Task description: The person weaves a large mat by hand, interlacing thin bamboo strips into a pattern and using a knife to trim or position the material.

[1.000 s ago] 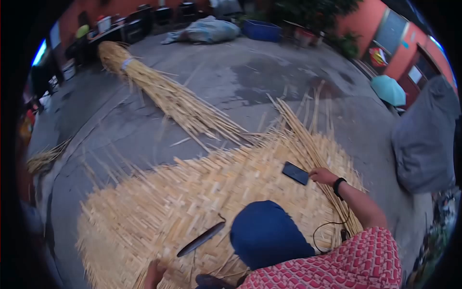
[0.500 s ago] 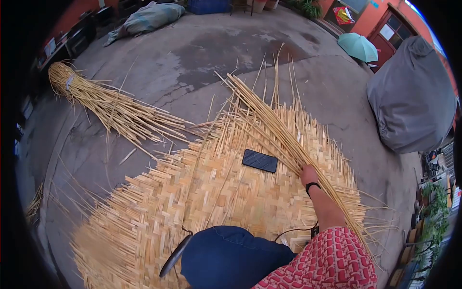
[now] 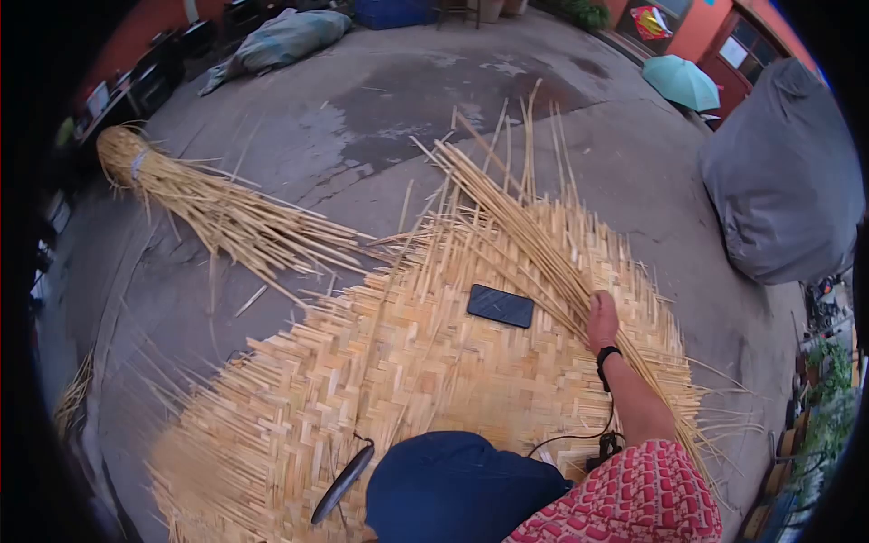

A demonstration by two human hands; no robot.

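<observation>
My right hand (image 3: 603, 320), with a black band on its wrist, is closed at the right edge of a long bundle of split reed strips (image 3: 520, 222). The bundle slants across the woven mat (image 3: 425, 366), its far ends sticking out past the mat's upper edge. Left of the hand, a black phone (image 3: 500, 306) lies flat on the weave. My left hand is out of sight. A dark, curved, blade-like object (image 3: 343, 481) rests on the mat beside my knee (image 3: 453, 484).
Another tied bundle of strips (image 3: 226, 204) lies on the concrete at left. A grey covered object (image 3: 783, 176) and a pale green umbrella (image 3: 681, 83) stand at right. Potted plants (image 3: 828, 425) line the right side. A wrapped tarp bundle (image 3: 285, 41) lies at the back.
The whole view has shifted slightly, so things sit a little further right. My right hand has moved slightly away from the phone along the strips, its back turned more toward me.
</observation>
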